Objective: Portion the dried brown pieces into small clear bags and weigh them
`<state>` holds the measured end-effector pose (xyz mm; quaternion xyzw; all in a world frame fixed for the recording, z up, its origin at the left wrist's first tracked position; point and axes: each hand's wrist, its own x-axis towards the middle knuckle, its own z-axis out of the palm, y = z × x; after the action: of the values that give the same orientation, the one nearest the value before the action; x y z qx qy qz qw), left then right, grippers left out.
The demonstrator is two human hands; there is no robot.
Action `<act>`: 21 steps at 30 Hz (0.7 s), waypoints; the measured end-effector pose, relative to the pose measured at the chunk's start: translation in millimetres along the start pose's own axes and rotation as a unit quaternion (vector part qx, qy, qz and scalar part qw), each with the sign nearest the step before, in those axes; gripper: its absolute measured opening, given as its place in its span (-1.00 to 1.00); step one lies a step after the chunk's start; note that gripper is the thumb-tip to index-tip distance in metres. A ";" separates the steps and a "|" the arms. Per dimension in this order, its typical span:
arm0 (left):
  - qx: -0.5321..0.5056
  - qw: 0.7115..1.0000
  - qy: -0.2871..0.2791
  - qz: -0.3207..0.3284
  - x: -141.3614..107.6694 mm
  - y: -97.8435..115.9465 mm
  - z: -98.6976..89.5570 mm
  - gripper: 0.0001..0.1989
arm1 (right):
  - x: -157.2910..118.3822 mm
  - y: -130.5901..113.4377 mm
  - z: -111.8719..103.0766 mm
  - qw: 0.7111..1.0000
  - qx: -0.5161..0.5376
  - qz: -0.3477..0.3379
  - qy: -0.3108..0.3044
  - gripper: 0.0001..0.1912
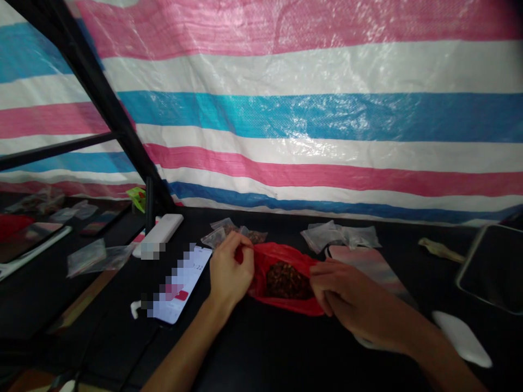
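A red plastic bag (281, 251) lies open on the black table, with small brown pieces (288, 280) heaped inside it. My left hand (232, 267) pinches the bag's left rim between curled fingers. On the opposite side, my right hand (341, 291) grips the right rim, its fingertips partly hidden by the hand itself. Just behind my left hand sit small clear bags with brown contents (255, 236). Flat clear plastic bags (327, 235) lie beyond my right hand, at the edge of a pinkish patterned pad (363, 258).
Left of my hands are a lit phone (183, 288), a white power bank (161, 234) and more clear bags (93, 257). To the right lie a white mouse (461, 337) and a dark-screened device (494, 269). A black frame post (102, 103) stands before the striped sheet (310, 114).
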<state>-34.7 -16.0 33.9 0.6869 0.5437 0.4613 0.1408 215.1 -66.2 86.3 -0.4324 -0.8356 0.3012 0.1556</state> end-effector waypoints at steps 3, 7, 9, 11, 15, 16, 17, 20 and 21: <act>0.122 0.992 -0.012 0.029 3.5 -11.6 5.9 -0.83 | 1.3 6.1 0.8 1.000 -0.010 0.005 -0.004 -0.72; 0.220 0.975 -0.024 0.030 -0.3 -29.6 20.6 -0.66 | 3.8 8.2 3.9 0.996 -0.082 0.000 0.018 -0.73; 0.243 0.969 -0.028 0.012 -1.9 -35.0 23.4 -0.61 | 4.6 6.7 3.1 0.994 -0.101 -0.013 0.039 -0.73; 0.269 0.963 -0.016 0.001 -1.5 -37.3 22.5 -0.61 | 5.3 5.7 1.2 0.993 -0.101 -0.033 0.056 -0.72; 0.315 0.949 0.001 -0.015 2.3 -39.6 18.3 -0.70 | 7.2 8.2 -0.8 0.988 -0.105 -0.064 0.093 -0.68; 0.316 0.948 -0.005 -0.019 3.1 -40.6 17.7 -0.73 | 7.7 9.6 -0.6 0.987 -0.109 -0.067 0.099 -0.66; 0.314 0.949 -0.013 -0.022 3.6 -41.7 17.5 -0.76 | 8.3 11.2 -0.1 0.986 -0.114 -0.067 0.104 -0.65; 0.295 0.954 -0.028 -0.034 4.1 -44.5 17.5 -0.82 | 9.9 16.8 1.9 0.982 -0.126 -0.073 0.116 -0.64; 0.290 0.956 -0.028 -0.037 4.2 -44.7 17.5 -0.83 | 10.4 18.9 2.6 0.981 -0.130 -0.076 0.121 -0.65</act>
<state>-48.6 9.6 -4.5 0.6902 0.6747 0.2594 -0.0324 219.6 -50.4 72.2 -0.4174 -0.8730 0.1224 0.2207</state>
